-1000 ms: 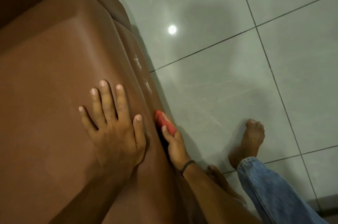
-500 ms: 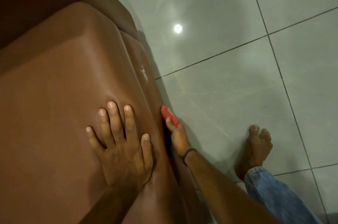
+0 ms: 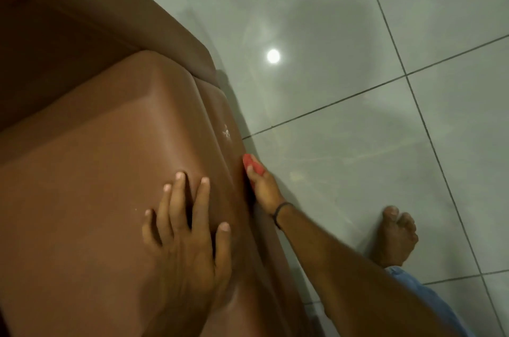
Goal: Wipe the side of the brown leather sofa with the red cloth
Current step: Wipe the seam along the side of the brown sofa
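Note:
The brown leather sofa [image 3: 91, 171] fills the left half of the view, seen from above its arm. My left hand [image 3: 187, 232] lies flat on top of the arm, fingers spread, holding nothing. My right hand [image 3: 263, 185] reaches down the sofa's outer side and presses the red cloth [image 3: 252, 163] against it. Only a small red edge of the cloth shows beyond my fingers. White marks [image 3: 226, 133] sit on the sofa's side just above the cloth.
Glossy grey floor tiles [image 3: 358, 33] with dark grout lines spread to the right of the sofa, with a lamp's reflection [image 3: 273, 56]. My bare foot [image 3: 396, 237] and blue jeans leg [image 3: 429, 301] stand on the floor at lower right.
My right hand with the red cloth has slid forward along the sofa's side, toward the white marks. The view has shifted, and my left hand stays flat on the arm.

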Demonstrator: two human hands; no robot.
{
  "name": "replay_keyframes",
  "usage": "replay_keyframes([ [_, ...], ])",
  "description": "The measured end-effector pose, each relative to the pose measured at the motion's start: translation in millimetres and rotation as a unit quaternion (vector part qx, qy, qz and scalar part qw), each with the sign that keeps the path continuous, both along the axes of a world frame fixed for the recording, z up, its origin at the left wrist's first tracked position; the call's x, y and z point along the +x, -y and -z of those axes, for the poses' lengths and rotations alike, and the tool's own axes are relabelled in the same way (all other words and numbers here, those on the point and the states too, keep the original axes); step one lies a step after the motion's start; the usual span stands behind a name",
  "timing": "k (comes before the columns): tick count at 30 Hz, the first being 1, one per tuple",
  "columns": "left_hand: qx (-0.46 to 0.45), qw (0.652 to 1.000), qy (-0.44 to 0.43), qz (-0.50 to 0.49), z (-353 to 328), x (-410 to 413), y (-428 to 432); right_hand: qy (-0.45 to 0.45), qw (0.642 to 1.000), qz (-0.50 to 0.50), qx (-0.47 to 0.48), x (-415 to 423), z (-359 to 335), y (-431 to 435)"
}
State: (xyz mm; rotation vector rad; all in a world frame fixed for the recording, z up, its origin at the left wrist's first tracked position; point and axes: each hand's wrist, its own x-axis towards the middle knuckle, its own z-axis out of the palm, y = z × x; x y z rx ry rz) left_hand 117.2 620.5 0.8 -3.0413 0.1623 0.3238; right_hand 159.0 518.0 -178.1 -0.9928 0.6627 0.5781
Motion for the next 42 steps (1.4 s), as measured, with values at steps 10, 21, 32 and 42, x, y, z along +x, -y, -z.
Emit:
replay_keyframes([
  [10, 0.054, 0.998, 0.032, -0.026, 21, 90, 4, 0.086, 0.996, 0.025, -0.015, 8, -12, -9],
  [21, 0.064, 0.997, 0.041, -0.020, 37, 92, 0, 0.185, 0.977, -0.024, -0.107, 75, -25, -24],
  [32, 0.059, 0.997, 0.050, -0.013, 49, 91, -5, 0.147, 0.985, 0.004, -0.095, 158, -12, -33],
  [42, 0.049, 0.997, 0.056, -0.008, 52, 89, -6, 0.018, 0.995, 0.021, -0.096, 155, 6, -22],
])
